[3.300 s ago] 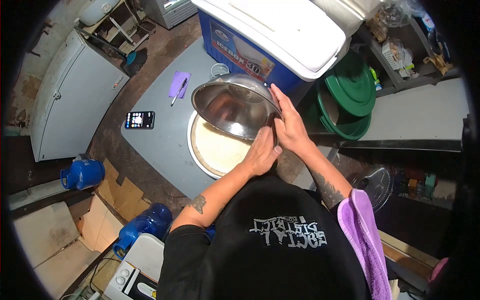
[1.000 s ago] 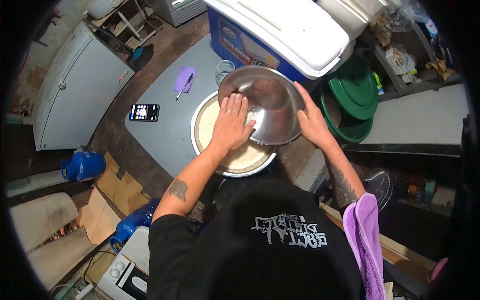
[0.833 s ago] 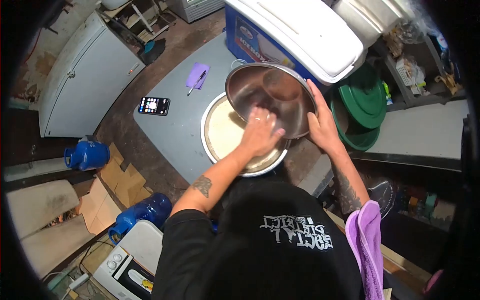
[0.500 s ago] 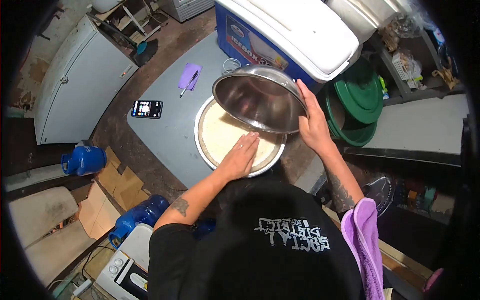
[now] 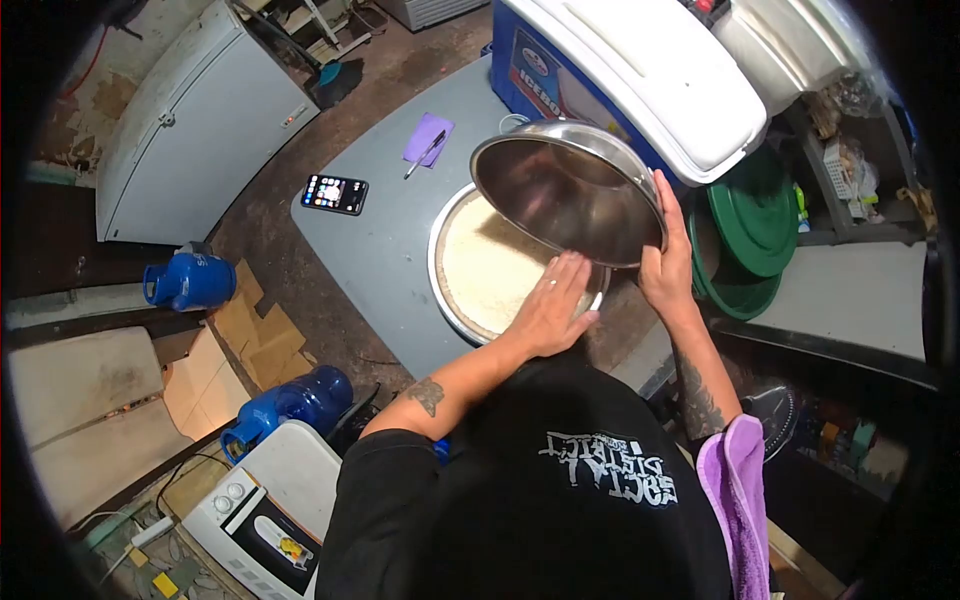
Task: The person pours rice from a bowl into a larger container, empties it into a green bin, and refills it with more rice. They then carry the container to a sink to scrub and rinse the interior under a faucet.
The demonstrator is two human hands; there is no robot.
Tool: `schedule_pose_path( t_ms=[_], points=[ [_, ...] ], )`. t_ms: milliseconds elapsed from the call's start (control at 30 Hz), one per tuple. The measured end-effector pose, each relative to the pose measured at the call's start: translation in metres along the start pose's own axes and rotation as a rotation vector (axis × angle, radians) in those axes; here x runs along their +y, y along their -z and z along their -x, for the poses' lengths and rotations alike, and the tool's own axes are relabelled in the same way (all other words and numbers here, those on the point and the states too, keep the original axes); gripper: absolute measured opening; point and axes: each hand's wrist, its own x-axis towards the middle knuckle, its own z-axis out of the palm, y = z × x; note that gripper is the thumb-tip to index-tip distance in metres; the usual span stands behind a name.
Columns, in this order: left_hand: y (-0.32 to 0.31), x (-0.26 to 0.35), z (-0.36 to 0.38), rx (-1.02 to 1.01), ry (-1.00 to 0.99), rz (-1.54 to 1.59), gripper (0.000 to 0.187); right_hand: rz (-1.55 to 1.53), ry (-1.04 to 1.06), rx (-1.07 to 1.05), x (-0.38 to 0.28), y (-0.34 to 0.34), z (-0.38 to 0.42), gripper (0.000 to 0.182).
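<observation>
My right hand (image 5: 668, 262) grips the right rim of a shiny metal bowl (image 5: 570, 190), tipped on its side with its hollow toward me. Below the bowl is a round basin (image 5: 436, 272) with a pale rim, filled with a cream-coloured grainy material (image 5: 487, 268). My left hand (image 5: 553, 310) lies over the basin's near right part, fingers stretched out and palm down. Its fingertips are right at the lower rim of the bowl, and a ring shows on one finger.
The grey table (image 5: 375, 265) holds a phone (image 5: 335, 194), a purple notepad (image 5: 424, 136) with a pen (image 5: 427, 155), and a blue-and-white icebox (image 5: 640, 85). To the right is a green tub with its lid (image 5: 757, 220). Blue gas cylinders (image 5: 192, 278) stand at left.
The whole view has shifted, so the table sits farther right. My left hand has gone from lying on the grainy material to the bowl's lower rim. The bowl is still tilted in my right hand.
</observation>
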Motion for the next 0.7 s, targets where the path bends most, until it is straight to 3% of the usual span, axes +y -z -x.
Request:
schedule_pose_path(
  t_ms=[67, 233, 267, 300, 367, 400, 500, 633, 667, 700],
  points=[
    [0.002, -0.013, 0.014, -0.011, -0.017, 0.006, 0.057, 0.014, -0.047, -0.020, 0.002, 0.003, 0.001, 0.078],
    [0.016, -0.050, 0.042, -0.127, 0.250, 0.131, 0.030, 0.011, -0.090, 0.023, 0.004, 0.007, 0.006, 0.072],
    [0.024, -0.052, 0.040, -0.056, 0.227, 0.027, 0.018, -0.026, -0.142, 0.034, 0.007, 0.009, 0.009, 0.070],
    [0.025, -0.054, 0.039, -0.013, 0.333, 0.104, 0.017, -0.065, -0.191, 0.043, 0.010, 0.009, 0.011, 0.069],
    [0.023, -0.063, 0.039, 0.081, 0.549, 0.256, 0.015, -0.141, -0.259, 0.074, 0.025, 0.007, 0.020, 0.066],
    [0.012, -0.075, 0.042, 0.239, 0.619, 0.624, 0.023, -0.176, -0.281, 0.097, 0.039, 0.004, 0.028, 0.065],
    [0.045, -0.047, 0.000, 0.569, 0.903, 1.164, 0.034, -0.222, -0.346, 0.095, 0.036, 0.001, 0.040, 0.062],
    [0.057, -0.068, -0.022, 0.458, 0.818, 1.488, 0.036, -0.279, -0.437, 0.044, 0.047, 0.003, 0.058, 0.054],
    [0.058, -0.062, -0.022, 0.459, 0.839, 1.455, 0.037, -0.301, -0.471, 0.039, 0.054, 0.002, 0.064, 0.051],
    [0.055, -0.067, -0.019, 0.414, 0.815, 1.211, 0.035, -0.316, -0.534, 0.031, 0.058, 0.002, 0.066, 0.048]
  ],
)
